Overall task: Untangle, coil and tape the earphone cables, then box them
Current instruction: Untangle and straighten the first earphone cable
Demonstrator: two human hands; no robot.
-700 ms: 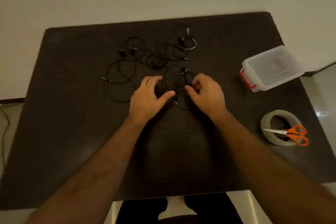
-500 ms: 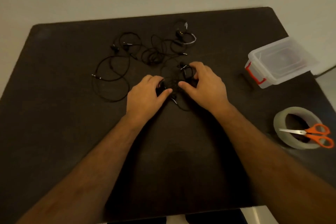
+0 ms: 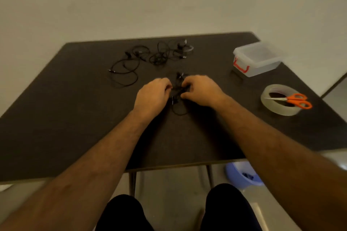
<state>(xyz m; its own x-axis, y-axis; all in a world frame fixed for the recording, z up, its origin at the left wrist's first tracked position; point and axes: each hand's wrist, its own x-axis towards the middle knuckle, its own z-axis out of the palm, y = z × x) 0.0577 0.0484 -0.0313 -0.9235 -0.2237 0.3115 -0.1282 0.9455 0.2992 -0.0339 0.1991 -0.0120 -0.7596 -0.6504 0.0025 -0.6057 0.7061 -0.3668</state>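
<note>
A small black earphone cable bundle (image 3: 177, 95) lies at the middle of the dark table (image 3: 75, 108). My left hand (image 3: 153, 95) and my right hand (image 3: 201, 90) sit close together on it, fingers curled and pinching the cable from both sides. A loop of it hangs toward me below the hands. More tangled black earphone cables (image 3: 150, 56) lie spread at the far side of the table. A clear plastic box (image 3: 257, 58) with a red latch stands at the right.
A roll of clear tape (image 3: 279, 100) lies at the right near the table edge, with orange-handled scissors (image 3: 294, 100) resting across it. A blue tub (image 3: 242, 173) sits on the floor under the table's near edge. My knees show below.
My hands have drawn closer together and gathered one cable bundle away from the rest. The camera has tilted up, so the table appears lower and farther.
</note>
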